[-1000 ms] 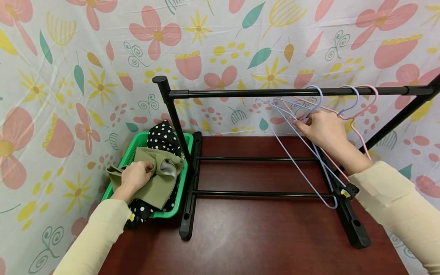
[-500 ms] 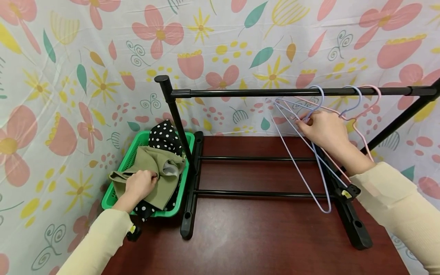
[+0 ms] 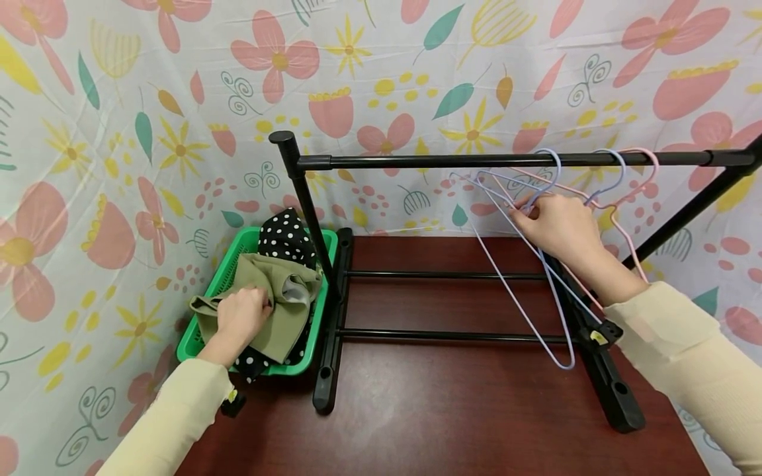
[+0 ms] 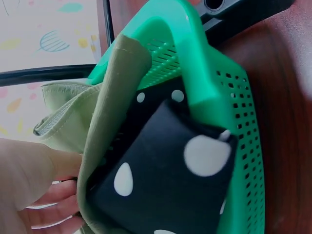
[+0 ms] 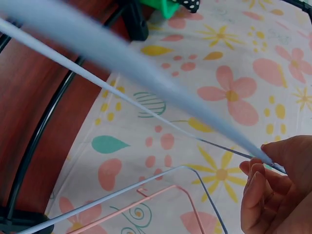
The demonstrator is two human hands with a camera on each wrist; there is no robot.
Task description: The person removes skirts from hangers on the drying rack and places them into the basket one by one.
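My left hand [image 3: 243, 314] grips an olive-green garment [image 3: 280, 334] lying folded on top of the green basket [image 3: 292, 371]. In the left wrist view its fingers [image 4: 53, 192] curl behind the olive fabric [image 4: 109, 97]. Black polka-dot cloth [image 3: 286, 233] lies beneath it. At the right, my right hand [image 3: 565, 228] pinches a lavender hanger [image 3: 557, 166] just below its hook, which hangs over the rail. The right wrist view shows thumb and fingers [image 5: 256, 185] pinching the lavender wire [image 5: 146, 80]. Another lavender hanger [image 3: 623, 173] and a pink hanger [image 3: 655, 165] hang further right.
The black clothes rack [image 3: 417, 161] stands on the dark red-brown table [image 3: 428, 410]. Its left foot [image 3: 324, 390] is right beside the basket, and two lower bars [image 3: 440, 335] cross between the feet. A floral curtain [image 3: 381, 79] covers the back and left.
The lavender hanger's lower corner has swung a little to the left. Both hands keep their holds; the head view has shifted slightly.
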